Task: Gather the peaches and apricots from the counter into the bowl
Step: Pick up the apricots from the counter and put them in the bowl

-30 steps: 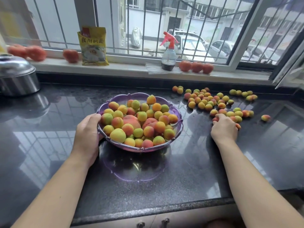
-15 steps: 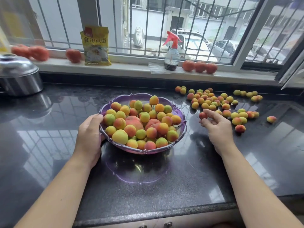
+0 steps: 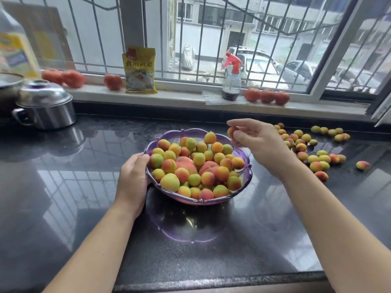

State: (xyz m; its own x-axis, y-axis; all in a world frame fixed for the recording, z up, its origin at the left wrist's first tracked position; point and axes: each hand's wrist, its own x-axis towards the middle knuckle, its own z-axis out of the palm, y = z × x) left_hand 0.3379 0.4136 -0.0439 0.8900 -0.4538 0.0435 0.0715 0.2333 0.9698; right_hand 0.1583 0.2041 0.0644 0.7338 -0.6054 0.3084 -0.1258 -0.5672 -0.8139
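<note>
Right hand (image 3: pixel 257 140) pinches apricot (image 3: pixel 231 131), half hidden | left hand (image 3: pixel 133 180) grips bowl (image 3: pixel 201 201) rim

**Readable text: one packet**

Yellow packet (image 3: pixel 140 70) upright on the windowsill (image 3: pixel 179 97): large dark Chinese characters across its front, reading 食用纯面 or similar. Red corner mark illegible. Bottle label (image 3: pixel 14 53) far left: blurred, unreadable.

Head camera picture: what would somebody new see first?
First, the purple bowl mid-counter, heaped with peaches and apricots. Next, the right hand above its far rim, fingers pinching one small fruit, and the left hand holding the bowl's side. More loose fruit lies scattered to the right.
</note>
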